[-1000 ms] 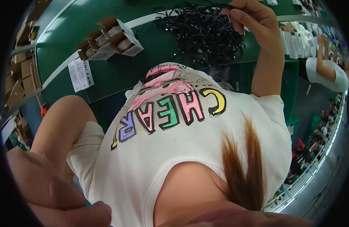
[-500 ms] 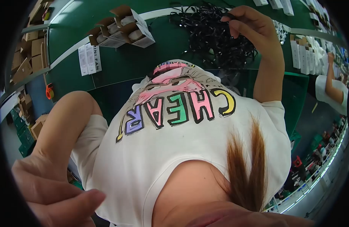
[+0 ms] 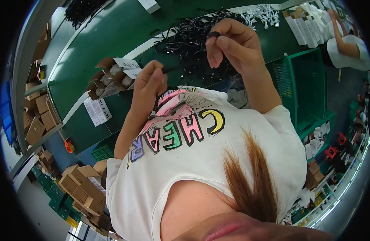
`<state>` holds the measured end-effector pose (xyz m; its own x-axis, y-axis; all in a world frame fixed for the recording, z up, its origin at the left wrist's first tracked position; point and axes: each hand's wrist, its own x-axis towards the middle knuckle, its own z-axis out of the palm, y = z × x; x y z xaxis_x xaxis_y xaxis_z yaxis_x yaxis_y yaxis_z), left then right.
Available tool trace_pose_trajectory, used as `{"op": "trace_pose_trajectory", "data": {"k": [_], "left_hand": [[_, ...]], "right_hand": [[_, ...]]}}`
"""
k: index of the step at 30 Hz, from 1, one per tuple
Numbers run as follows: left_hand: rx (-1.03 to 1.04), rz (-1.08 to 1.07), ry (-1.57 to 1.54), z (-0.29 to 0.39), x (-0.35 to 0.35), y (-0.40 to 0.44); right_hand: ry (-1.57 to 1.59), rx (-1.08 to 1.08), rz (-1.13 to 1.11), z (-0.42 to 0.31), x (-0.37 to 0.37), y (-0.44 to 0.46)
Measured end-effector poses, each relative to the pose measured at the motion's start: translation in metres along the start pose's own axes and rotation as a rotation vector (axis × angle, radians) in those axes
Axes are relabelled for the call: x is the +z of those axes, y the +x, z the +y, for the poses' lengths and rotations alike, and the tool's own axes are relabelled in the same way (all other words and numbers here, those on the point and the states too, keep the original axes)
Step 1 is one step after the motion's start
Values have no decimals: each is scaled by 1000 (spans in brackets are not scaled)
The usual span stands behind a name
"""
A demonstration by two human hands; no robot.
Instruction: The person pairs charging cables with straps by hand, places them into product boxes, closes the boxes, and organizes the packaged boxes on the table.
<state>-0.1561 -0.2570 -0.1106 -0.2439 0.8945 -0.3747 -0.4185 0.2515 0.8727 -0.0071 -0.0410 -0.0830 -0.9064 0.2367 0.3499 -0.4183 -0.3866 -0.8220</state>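
A tangled heap of thin black straps (image 3: 181,42) lies on the green table (image 3: 124,30) in front of my chest. My right hand (image 3: 237,46) is raised at the heap's right side, thumb and fingers pinched on a black strap (image 3: 213,35). Left of the heap, my left hand (image 3: 150,82) is closed, with a dark strap end showing at its fingertips. Whether both hands grip the same strap cannot be made out. Beside my left hand stand open cartons (image 3: 108,82) with wrapped white items inside.
A flat MINI FAN box (image 3: 97,111) lies near the table's front edge. White cables (image 3: 263,16) and white boxes (image 3: 299,28) are at the back right. A green crate (image 3: 307,84) stands right of me, with a co-worker (image 3: 347,48) beyond. Brown cartons (image 3: 82,188) are at left.
My left hand has moved from close to the camera at lower left to the table, beside the strap heap. The view has shifted; my right hand still pinches a black strap.
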Motion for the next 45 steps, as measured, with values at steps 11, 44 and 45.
{"op": "trace_pose_trajectory", "data": {"k": [11,44,45], "left_hand": [[350,212,145,-43,-18,11],[609,727,1137,-58,-28,-40],[610,726,1219,-58,-31,-47]], "right_hand": [[-1644,660,1259,109,-374,-165],[-30,578,-610,117,29,55],[-261,615,-705,116,34,59]]}}
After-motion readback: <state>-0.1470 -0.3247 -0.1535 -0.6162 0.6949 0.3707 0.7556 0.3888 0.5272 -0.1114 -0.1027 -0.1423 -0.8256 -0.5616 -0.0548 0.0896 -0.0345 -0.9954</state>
